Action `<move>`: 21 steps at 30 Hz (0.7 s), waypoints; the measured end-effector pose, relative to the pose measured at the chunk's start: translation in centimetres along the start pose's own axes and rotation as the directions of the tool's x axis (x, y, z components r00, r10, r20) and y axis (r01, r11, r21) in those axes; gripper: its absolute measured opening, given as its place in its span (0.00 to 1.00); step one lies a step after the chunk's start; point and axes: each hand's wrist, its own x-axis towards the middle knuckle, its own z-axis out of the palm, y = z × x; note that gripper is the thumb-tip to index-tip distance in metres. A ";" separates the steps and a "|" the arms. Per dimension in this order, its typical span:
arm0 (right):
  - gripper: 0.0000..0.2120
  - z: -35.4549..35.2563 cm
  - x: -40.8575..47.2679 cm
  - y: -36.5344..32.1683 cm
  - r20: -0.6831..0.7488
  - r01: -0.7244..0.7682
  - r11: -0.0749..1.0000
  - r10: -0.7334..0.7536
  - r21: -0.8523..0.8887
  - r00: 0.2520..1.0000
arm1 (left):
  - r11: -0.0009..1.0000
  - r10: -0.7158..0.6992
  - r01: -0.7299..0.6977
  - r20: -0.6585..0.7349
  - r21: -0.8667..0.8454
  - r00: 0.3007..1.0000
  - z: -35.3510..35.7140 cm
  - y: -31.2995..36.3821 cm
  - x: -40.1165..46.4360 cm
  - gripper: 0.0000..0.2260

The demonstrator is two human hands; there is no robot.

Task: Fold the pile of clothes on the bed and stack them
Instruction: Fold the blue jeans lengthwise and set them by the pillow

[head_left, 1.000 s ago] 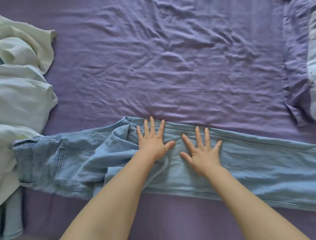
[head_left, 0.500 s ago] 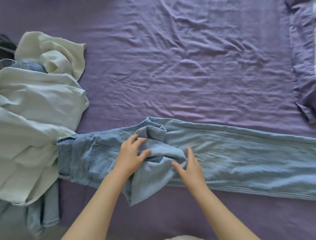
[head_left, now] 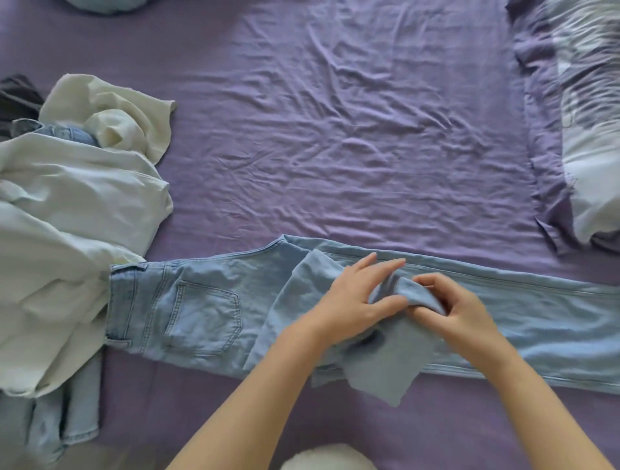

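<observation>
Light blue jeans (head_left: 201, 302) lie flat across the near part of the purple bed (head_left: 335, 151), waistband to the left and legs running off to the right. A loose bunched flap of the denim (head_left: 389, 362) sits on top at the middle. My left hand (head_left: 355, 302) pinches this flap between thumb and fingers. My right hand (head_left: 459, 312) grips the same bunched fold from the right, fingers curled round it. A pile of unfolded clothes (head_left: 60, 218), pale blue and cream, lies at the left, touching the waistband.
More denim (head_left: 60, 419) hangs from under the pile at the lower left. A dark garment (head_left: 16, 100) shows behind the pile. A patterned pillow (head_left: 593, 134) and a rumpled purple cover (head_left: 543, 151) lie at the right. A pale blue item (head_left: 104, 4) sits at the far edge.
My hands went from pressing flat on the jeans to taking hold of the bunched flap at the middle and lifting it. The view has shifted left, showing more of the pile.
</observation>
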 end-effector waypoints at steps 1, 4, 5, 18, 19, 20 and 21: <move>0.20 -1.2 -0.3 0.1 -0.009 -0.004 1.000 0.004 -0.010 1.000 | 0.998 0.020 -0.021 0.036 0.051 0.999 0.1 0.9 1.1 0.21; 0.11 -4.3 -0.7 1.2 -0.043 -0.050 0.998 0.049 -0.041 0.998 | 0.997 0.010 -0.015 0.073 0.078 0.997 0.8 2.8 3.6 0.11; 0.09 -5.3 -0.7 1.8 -0.036 -0.075 0.995 0.073 -0.069 0.997 | 1.000 -0.007 0.007 0.075 -0.001 0.997 1.2 3.2 4.2 0.08; 0.06 -18.9 -5.1 6.4 0.434 -0.177 0.949 0.279 -0.261 0.857 | 0.966 -0.068 0.121 0.225 -0.229 0.972 4.5 6.4 10.0 0.03; 0.05 -19.8 -5.4 6.7 0.411 -0.178 0.950 0.274 -0.257 0.870 | 0.966 -0.110 0.151 0.199 -0.208 0.974 4.5 6.4 10.7 0.03; 0.05 -20.7 -5.6 7.0 0.371 -0.184 0.952 0.267 -0.245 0.889 | 0.969 -0.151 0.178 0.163 -0.171 0.975 4.5 6.3 11.4 0.03; 0.07 -21.6 -5.7 7.4 0.308 -0.189 0.954 0.257 -0.233 0.916 | 0.972 -0.186 0.201 0.127 -0.121 0.974 4.7 6.0 12.2 0.03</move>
